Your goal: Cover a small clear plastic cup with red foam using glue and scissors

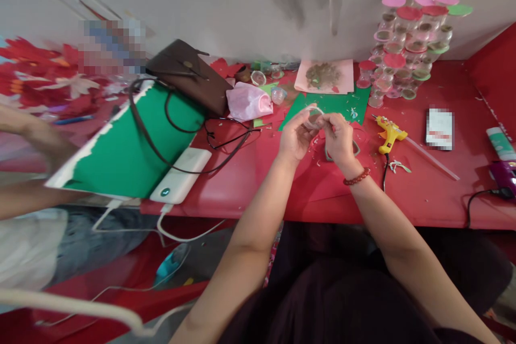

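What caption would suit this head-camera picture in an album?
Left hand and right hand pinch a small pale piece between them over a red table, a yellow glue gun lying to the right.

The desk (423, 193) looks smooth, glossy red; green paper (121, 150) is matt (white torn edge); the glue gun (389, 133) is yellow plastic, the bag (189, 75) brown leather-like.

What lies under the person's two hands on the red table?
Beneath the left hand and right hand, which pinch a small pale piece, lie red paper and a grey-green loop, perhaps a scissors handle. The right hand covers the rest of it.
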### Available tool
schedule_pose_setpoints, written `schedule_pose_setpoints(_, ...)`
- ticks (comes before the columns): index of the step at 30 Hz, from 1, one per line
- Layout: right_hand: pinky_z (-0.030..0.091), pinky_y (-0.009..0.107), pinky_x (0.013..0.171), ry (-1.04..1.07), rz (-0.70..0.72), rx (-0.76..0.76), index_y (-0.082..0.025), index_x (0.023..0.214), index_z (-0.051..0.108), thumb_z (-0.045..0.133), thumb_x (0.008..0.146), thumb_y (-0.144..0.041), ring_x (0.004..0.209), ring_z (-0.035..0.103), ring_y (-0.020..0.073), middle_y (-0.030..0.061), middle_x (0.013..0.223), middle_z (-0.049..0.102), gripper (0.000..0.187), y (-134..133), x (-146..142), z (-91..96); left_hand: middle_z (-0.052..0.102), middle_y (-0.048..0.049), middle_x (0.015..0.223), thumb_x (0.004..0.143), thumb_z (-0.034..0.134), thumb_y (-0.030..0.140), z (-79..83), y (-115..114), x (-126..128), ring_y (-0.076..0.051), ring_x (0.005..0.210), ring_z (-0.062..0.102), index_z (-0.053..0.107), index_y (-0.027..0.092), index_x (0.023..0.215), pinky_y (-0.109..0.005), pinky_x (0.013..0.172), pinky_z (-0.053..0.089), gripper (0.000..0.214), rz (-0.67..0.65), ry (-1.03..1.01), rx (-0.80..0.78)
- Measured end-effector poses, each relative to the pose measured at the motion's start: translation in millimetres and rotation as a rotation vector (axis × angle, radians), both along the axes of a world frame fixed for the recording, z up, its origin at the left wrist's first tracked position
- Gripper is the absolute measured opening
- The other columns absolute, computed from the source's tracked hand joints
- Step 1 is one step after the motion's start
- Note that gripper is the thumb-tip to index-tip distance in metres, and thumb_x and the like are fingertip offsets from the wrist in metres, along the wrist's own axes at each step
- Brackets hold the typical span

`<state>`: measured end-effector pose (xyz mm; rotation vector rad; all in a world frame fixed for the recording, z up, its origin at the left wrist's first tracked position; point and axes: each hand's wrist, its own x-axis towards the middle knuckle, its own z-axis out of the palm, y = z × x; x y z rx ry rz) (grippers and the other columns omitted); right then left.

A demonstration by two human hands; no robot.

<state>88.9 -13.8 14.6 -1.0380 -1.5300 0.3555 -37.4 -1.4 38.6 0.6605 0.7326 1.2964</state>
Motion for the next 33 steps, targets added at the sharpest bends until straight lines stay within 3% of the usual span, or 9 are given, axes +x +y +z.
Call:
schedule_pose_setpoints(3, 0.052, 0.035, 0.085, 0.019, 0.078, -0.035, -0.025, 0.092, 0.073, 0.055, 0.102, -0.025, 0.088, 0.067, 0.0187, 0.0029, 0.092, 0.076, 0.021, -1, 2, 5.3, 0.077, -0.0036, 0.087, 0.088, 0.070, 0.035, -1.2, 3, -2, -0.014, 0.077, 0.072, 0.076, 0.023, 0.109, -0.023, 0.065, 0.057, 0.025, 0.002, -0.005, 0.005)
schedule_pose_setpoints(7, 0.052, 0.039, 0.092, -0.088, 0.141, -0.020, -0.027, 0.089, 0.078, 0.073, 0.092, -0.024, 0.093, 0.066, 0.0207, 0.0013, 0.094, 0.077, 0.007, -1, 8, 13.3, 0.077, -0.0033, 0.086, 0.089, 0.070, 0.036, -0.9, 5, -4, -0.012, 0.071, 0.070, 0.077, 0.021, 0.104, -0.022, 0.063, 0.056, 0.023, -0.015, -0.029, 0.005)
schedule_pose_setpoints(15, 0.051, 0.036, 0.087, -0.002, 0.214, -0.136, -0.026, 0.074, 0.079, 0.075, 0.085, -0.013, 0.082, 0.065, 0.0191, -0.0009, 0.078, 0.075, 0.017, 3, 14, 13.9, 0.077, -0.0022, 0.083, 0.080, 0.076, 0.032, 5.7, -1, -4, -0.010, 0.066, 0.066, 0.079, 0.020, 0.096, -0.021, 0.063, 0.053, 0.021, -0.031, 0.060, 0.013)
schedule_pose_setpoints(22, 0.048, 0.034, 0.083, -0.015, 0.169, -0.231, -0.023, 0.069, 0.073, 0.068, 0.085, -0.009, 0.073, 0.061, 0.0167, -0.0017, 0.070, 0.070, 0.022, 2, 15, 19.2, 0.077, -0.0024, 0.083, 0.075, 0.077, 0.028, 2.2, -2, -2, -0.010, 0.064, 0.064, 0.078, 0.019, 0.097, -0.024, 0.065, 0.051, 0.023, -0.041, 0.125, 0.080)
schedule_pose_setpoints(27, 0.046, 0.033, 0.085, -0.018, 0.101, -0.198, -0.022, 0.070, 0.067, 0.064, 0.085, -0.006, 0.078, 0.061, 0.0169, -0.0010, 0.075, 0.069, 0.022, -3, 6, 19.6, 0.075, -0.0016, 0.081, 0.077, 0.076, 0.031, 2.2, -3, -1, -0.009, 0.063, 0.062, 0.077, 0.019, 0.098, -0.022, 0.064, 0.049, 0.024, -0.048, 0.125, 0.072)
schedule_pose_setpoints(33, 0.046, 0.028, 0.073, 0.241, 0.052, -0.206, -0.022, 0.079, 0.059, 0.058, 0.095, -0.022, 0.073, 0.056, 0.0135, -0.0020, 0.075, 0.061, 0.017, -1, 4, 13.9, 0.077, -0.0037, 0.089, 0.078, 0.076, 0.030, 1.7, -9, 7, -0.011, 0.069, 0.067, 0.077, 0.020, 0.099, -0.023, 0.065, 0.050, 0.024, -0.039, 0.110, 0.121)
